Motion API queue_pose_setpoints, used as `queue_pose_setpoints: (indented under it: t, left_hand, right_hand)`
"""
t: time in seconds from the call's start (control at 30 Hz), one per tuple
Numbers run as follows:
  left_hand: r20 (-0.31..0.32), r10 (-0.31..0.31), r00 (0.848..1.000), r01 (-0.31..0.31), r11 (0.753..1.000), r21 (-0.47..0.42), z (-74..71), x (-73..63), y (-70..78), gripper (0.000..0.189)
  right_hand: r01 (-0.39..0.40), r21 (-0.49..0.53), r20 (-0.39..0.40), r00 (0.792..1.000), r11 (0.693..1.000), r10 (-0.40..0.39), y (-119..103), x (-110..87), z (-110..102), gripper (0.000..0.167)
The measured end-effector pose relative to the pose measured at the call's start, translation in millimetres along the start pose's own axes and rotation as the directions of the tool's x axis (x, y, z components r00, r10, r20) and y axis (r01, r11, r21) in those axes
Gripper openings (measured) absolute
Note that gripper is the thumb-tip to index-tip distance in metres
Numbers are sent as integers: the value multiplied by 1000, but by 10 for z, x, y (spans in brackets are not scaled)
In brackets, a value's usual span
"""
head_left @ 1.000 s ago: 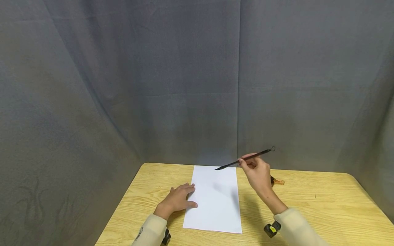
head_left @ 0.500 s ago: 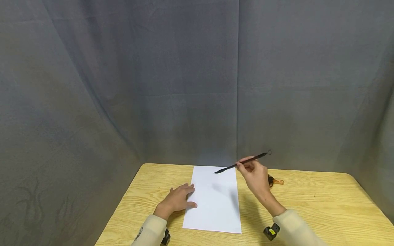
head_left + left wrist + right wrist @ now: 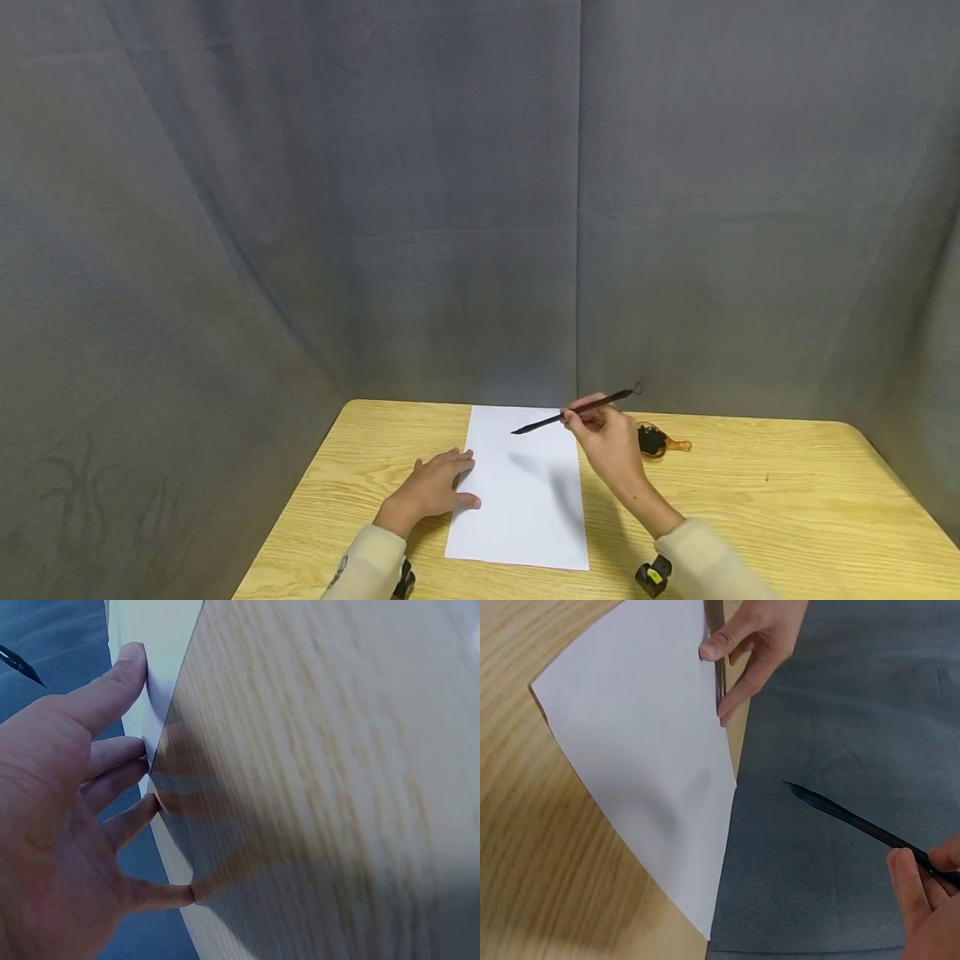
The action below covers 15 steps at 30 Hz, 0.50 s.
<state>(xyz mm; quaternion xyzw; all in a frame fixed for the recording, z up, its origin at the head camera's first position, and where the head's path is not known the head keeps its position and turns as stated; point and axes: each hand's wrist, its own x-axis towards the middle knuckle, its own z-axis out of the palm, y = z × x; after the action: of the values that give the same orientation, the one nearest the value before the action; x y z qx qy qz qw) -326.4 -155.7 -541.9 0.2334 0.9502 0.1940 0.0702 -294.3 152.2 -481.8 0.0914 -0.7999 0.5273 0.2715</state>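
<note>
Brush point(image 3: 847, 817): 1, pinched in R hand point(image 3: 611, 437), tilted, tip off the paper point(image 3: 517, 500)
Paper: 1 white sheet, on the tabletop point(image 3: 750, 492)
L hand point(image 3: 429, 487): relaxed, fingers spread, resting on paper's L edge
Dish point(image 3: 678, 446): 1, amber w/ handle, black stuff in it, can't tell what tbh
Beside dish: R hand, approx. adjacent in head view
Backdrop: grey curtain point(image 3: 450, 208) behind tabletop

Table point(image 3: 750, 500): wood-grained (rounded far corners) | white paper point(image 3: 517, 529) | rightward, black-and-brown object point(image 3: 652, 442)
</note>
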Motion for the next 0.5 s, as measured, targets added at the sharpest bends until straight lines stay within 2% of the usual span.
queue_pose_setpoints:
  t: [0.33,0.5]
  left_hand:
    - [-6,-3,1000,3,1000,10,-2,-5,11,77]
    - [-12,1,1000,-1,1000,7,3,-9,10,76]
  right_hand:
    - [-20,95,22,1000,995,18,5,-96,105,7]
    - [-30,104,31,999,994,27,3,-134,169,5]
